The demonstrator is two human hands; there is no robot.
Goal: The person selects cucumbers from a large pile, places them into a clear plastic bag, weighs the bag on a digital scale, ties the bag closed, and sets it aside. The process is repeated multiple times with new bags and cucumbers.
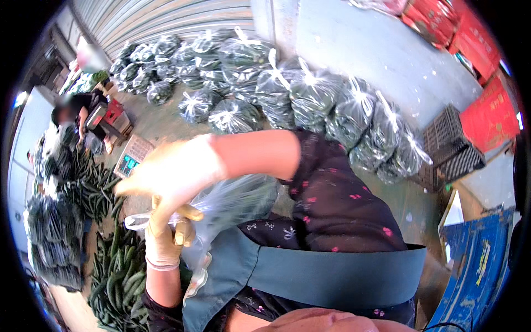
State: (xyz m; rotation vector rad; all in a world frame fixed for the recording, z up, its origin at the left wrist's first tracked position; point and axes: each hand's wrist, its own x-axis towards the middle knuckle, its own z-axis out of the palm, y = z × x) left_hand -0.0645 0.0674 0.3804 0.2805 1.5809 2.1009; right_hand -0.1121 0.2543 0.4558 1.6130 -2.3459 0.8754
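My left hand, in a pale yellowish glove, is closed around the gathered neck of a clear plastic bag with green contents. A white twisted loop of the bag sticks out to the left of its fingers. Just above, my right hand, also gloved, is blurred and overexposed; some fingers point left, one reaches down by the left hand, and its grip is unclear. Below and left lies a heap of dark green cucumbers. More cucumbers lie further off, near a scale with a lit display.
Tied clear bags of green produce line the wall. Filled bags are stacked at left. Another person bends by a red crate at upper left. Black plastic crates, red sacks and a blue metal surface are at right.
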